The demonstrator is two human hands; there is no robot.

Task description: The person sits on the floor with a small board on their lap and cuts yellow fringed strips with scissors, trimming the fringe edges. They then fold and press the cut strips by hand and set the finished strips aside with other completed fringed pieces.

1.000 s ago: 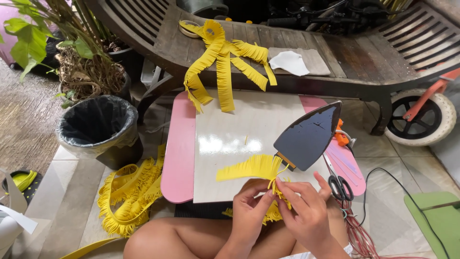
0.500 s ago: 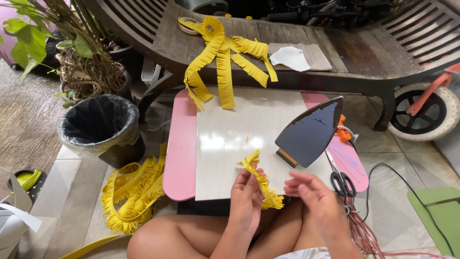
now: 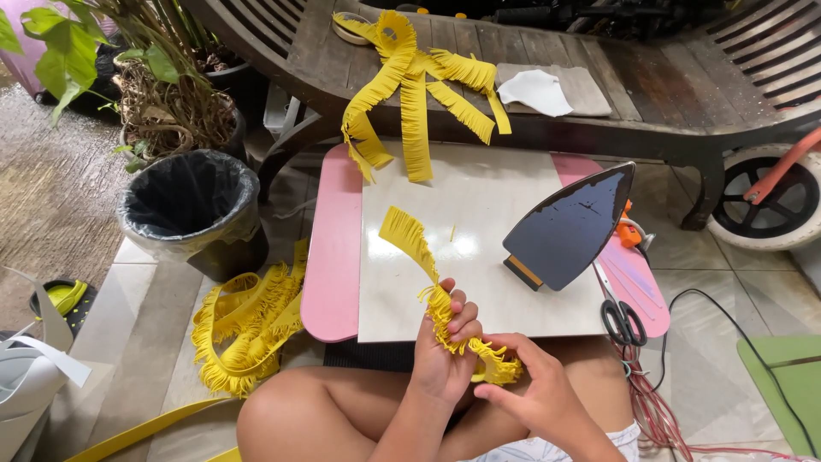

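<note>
Yellow fringe strip (image 3: 428, 274) pinched in ur left hand (image 3: 445, 359), fingers closed round it | right hand (image 3: 534, 398) nips the tail below | free end flops above grip | risk: iron (image 3: 569, 227) close by, could scorch if it's hot

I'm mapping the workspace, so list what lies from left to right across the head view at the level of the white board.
Black-lined round waste bin → pink table → white rectangular board → upended dark-soled clothes iron → black-handled scissors → white wheel with black tyre.
</note>
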